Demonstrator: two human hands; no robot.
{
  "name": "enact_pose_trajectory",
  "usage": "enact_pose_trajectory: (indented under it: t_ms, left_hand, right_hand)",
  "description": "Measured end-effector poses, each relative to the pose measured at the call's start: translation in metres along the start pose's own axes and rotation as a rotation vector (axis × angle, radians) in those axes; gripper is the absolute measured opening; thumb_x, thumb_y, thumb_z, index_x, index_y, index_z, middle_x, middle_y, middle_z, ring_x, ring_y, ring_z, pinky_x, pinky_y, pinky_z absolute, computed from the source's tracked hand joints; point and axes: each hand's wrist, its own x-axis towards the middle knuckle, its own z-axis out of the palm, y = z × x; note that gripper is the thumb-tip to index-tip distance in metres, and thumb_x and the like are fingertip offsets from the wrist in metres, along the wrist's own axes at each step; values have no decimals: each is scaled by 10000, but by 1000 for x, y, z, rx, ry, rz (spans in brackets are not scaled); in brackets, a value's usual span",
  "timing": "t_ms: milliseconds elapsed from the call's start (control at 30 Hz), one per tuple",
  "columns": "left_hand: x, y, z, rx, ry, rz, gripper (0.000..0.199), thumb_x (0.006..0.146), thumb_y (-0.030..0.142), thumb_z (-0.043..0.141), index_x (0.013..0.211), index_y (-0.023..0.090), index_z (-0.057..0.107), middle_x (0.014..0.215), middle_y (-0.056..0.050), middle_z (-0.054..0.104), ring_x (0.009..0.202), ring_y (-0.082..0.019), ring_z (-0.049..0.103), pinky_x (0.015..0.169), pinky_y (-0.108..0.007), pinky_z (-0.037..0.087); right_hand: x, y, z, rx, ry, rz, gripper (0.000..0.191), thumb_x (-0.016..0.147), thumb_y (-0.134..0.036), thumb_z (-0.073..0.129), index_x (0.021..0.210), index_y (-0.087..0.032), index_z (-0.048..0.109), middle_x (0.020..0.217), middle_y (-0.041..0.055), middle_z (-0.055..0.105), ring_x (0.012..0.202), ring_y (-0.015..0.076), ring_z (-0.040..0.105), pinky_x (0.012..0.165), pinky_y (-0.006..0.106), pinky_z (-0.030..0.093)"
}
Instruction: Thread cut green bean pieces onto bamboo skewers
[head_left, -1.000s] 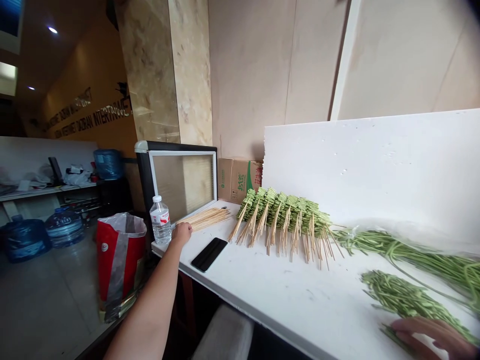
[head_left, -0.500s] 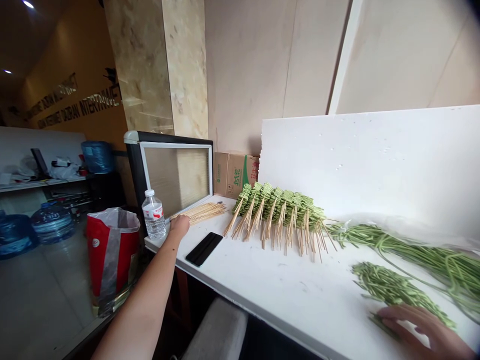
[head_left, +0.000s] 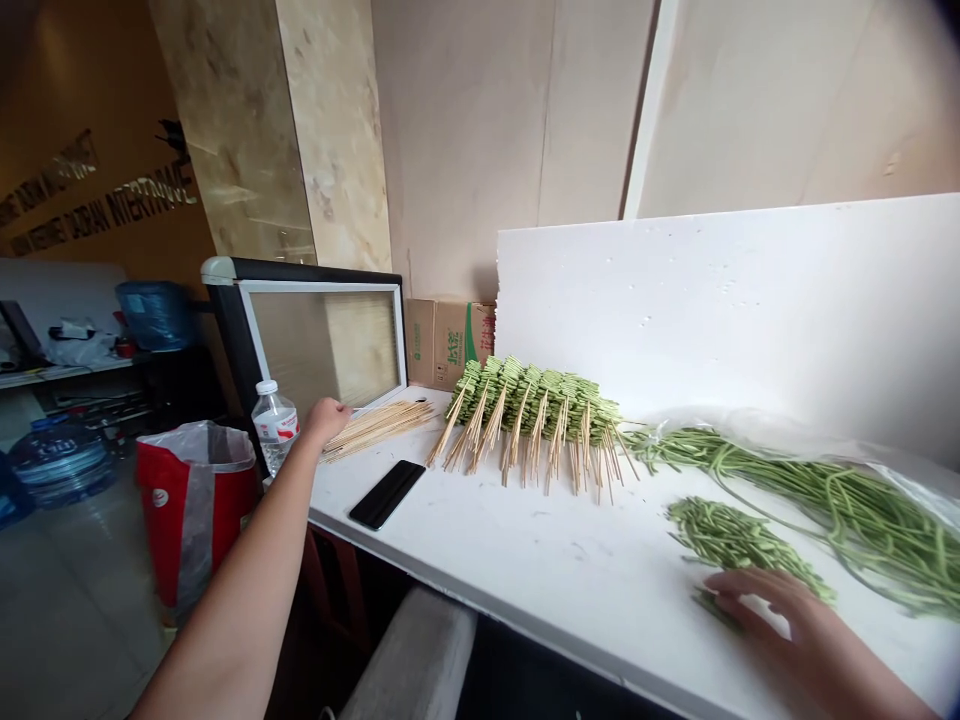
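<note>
My left hand (head_left: 325,421) is closed in a pinch at the near left end of a loose pile of bamboo skewers (head_left: 386,427); a thin pale stick, seemingly one skewer, shows at its fingertips. On the right, my right hand (head_left: 780,610) curls thumb and fingers round a few cut green bean pieces (head_left: 709,603), beside a heap of cut green beans (head_left: 739,540). Between the hands, toward the back, lie stacked rows of skewered green beans (head_left: 536,395) with their bare stick ends facing me. Long uncut beans (head_left: 810,485) stretch along the right side.
A black phone (head_left: 387,494) lies on the white table (head_left: 540,570). A water bottle (head_left: 273,425) stands at its left edge, partly behind my forearm. A framed panel (head_left: 322,340), cardboard box (head_left: 446,340) and white board (head_left: 720,310) line the back. A red bag (head_left: 176,510) stands on the floor.
The view has turned slightly right. My left hand has risen a little off the skewer pile with a thin stick at its fingertips. My right hand stays beside the cut beans.
</note>
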Motion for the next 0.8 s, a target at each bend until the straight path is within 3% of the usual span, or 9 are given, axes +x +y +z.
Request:
enact_pose_trajectory:
  t_ms: [200, 300, 367, 433, 533, 667, 800]
  left_hand:
    - [-14, 43, -11, -190, 299, -58, 374, 822, 365, 530, 976, 101, 745, 972, -174, 765, 928, -298, 700, 823, -346, 513]
    - [-30, 76, -4, -321, 332, -20, 415, 849, 377, 509, 1023, 83, 744, 956, -143, 769, 865, -252, 701, 783, -307, 524]
    - [-45, 105, 0, -404, 314, 29, 418, 868, 403, 511, 1001, 84, 746, 932, -115, 768, 844, -225, 692, 755, -277, 519]
    - [-68, 139, 4, -483, 259, 100, 390, 857, 435, 555, 906, 102, 752, 883, -80, 763, 820, -209, 678, 721, -257, 509]
    - [-119, 197, 14, -719, 74, 224, 376, 839, 457, 631, 922, 110, 750, 899, -82, 761, 851, -213, 672, 748, -271, 506]
    - [-207, 263, 44, -827, -120, 383, 358, 868, 461, 637, 915, 122, 741, 902, -106, 753, 819, -202, 665, 753, -287, 508]
    - [-278, 300, 82, -835, -331, 425, 262, 918, 367, 599, 935, 138, 725, 879, -112, 741, 772, -185, 659, 708, -293, 508]
  right_hand:
    - [2, -2, -2, -81, 22, -45, 621, 807, -819, 534, 897, -289, 845, 943, 147, 791, 893, 374, 732, 785, 515, 613]
    - [9, -3, -5, -44, 64, -43, 609, 778, -807, 588, 923, -271, 841, 945, 138, 794, 902, 388, 727, 784, 527, 605]
    - [14, -13, -11, 42, 97, 41, 591, 764, -783, 630, 953, -261, 829, 1005, 134, 791, 898, 382, 732, 772, 511, 608]
    - [19, -33, -19, 199, 97, 160, 576, 749, -750, 680, 992, -245, 814, 1054, 137, 787, 905, 369, 740, 771, 481, 615]
    - [24, -74, -32, 499, 38, 278, 560, 745, -715, 725, 982, -213, 799, 1065, 160, 785, 985, 369, 736, 824, 455, 621]
    - [27, -127, -43, 871, -30, 215, 453, 770, -638, 772, 980, -237, 793, 1434, 147, 617, 1270, 395, 616, 973, 490, 581]
    - [27, -138, -44, 948, 75, 207, 388, 788, -579, 787, 1026, -272, 790, 1499, 114, 559, 1325, 382, 578, 1030, 487, 561]
